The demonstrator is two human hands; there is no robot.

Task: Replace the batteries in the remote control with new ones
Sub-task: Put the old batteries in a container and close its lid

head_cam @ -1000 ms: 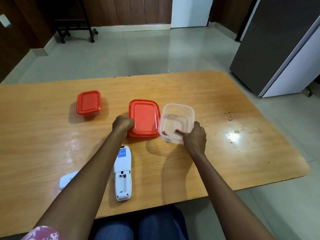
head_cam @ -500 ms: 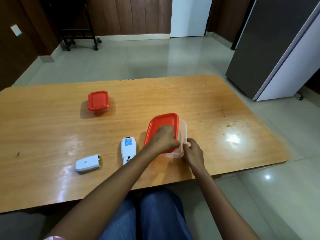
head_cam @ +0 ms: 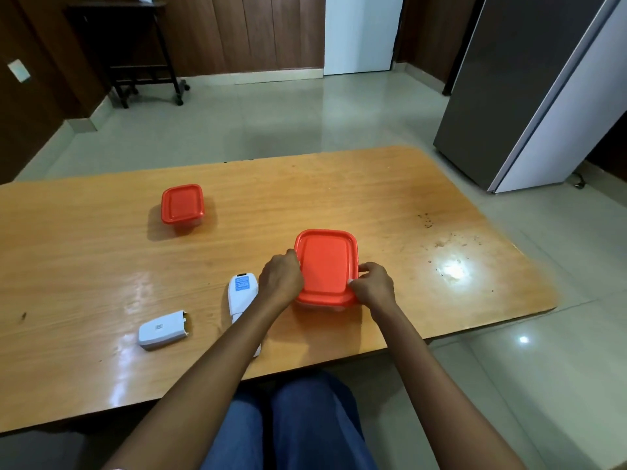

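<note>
A red lid [head_cam: 325, 266] lies flat on top of the clear container, whose wall barely shows beneath it near the table's front. My left hand [head_cam: 281, 279] grips the lid's left edge and my right hand [head_cam: 373, 286] pinches its right front corner. The white remote control [head_cam: 241, 293] lies face down just left of the container, partly hidden under my left forearm. Its detached white battery cover [head_cam: 163, 330] rests further left. The batteries inside the container are hidden by the lid.
A smaller closed container with a red lid [head_cam: 182, 204] stands at the back left of the wooden table [head_cam: 373, 198]. Crumbs and a glare spot [head_cam: 451, 269] mark the right side. A grey fridge [head_cam: 529, 96] stands right of the table.
My left hand lifted the red lid from beside the clear container and set it on top. Both hands now hold the lid's edges. The camera view pulled back.
</note>
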